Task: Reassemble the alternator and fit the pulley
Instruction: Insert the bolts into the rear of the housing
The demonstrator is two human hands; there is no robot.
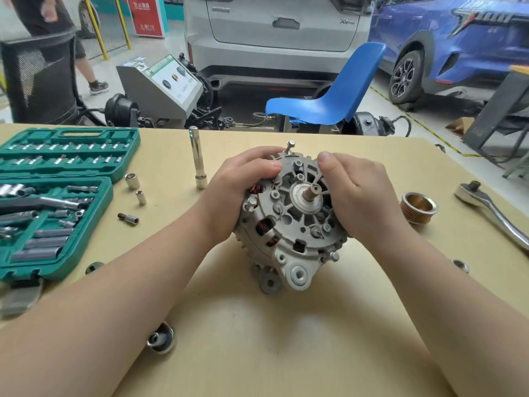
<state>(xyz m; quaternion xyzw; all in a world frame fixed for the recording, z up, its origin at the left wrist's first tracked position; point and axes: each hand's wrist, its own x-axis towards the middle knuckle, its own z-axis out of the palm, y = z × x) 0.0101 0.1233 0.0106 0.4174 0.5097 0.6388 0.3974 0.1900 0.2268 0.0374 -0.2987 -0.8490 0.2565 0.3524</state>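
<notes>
1. Head view: both hands, left hand (243, 193) and right hand (359, 196), curl round the alternator (289, 222) mid-surface (286, 339), likely steadying the housing halves with the shaft (312, 193) up for the pulley.
2. The pulley (418, 207) waits at right beside the ratchet (492, 207).
3. The silver car's (280, 30) badge is blurred.

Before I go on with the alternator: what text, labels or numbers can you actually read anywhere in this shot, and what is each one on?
"X6", followed by smaller unreadable letters: tailgate badge of the silver SUV.
Red sign: white characters, too blurred to read.
Grey trainer console: panel labels too small to read.
Socket set case: no legible markings.
Alternator, gripped by left hand and right hand: no readable text.
</notes>
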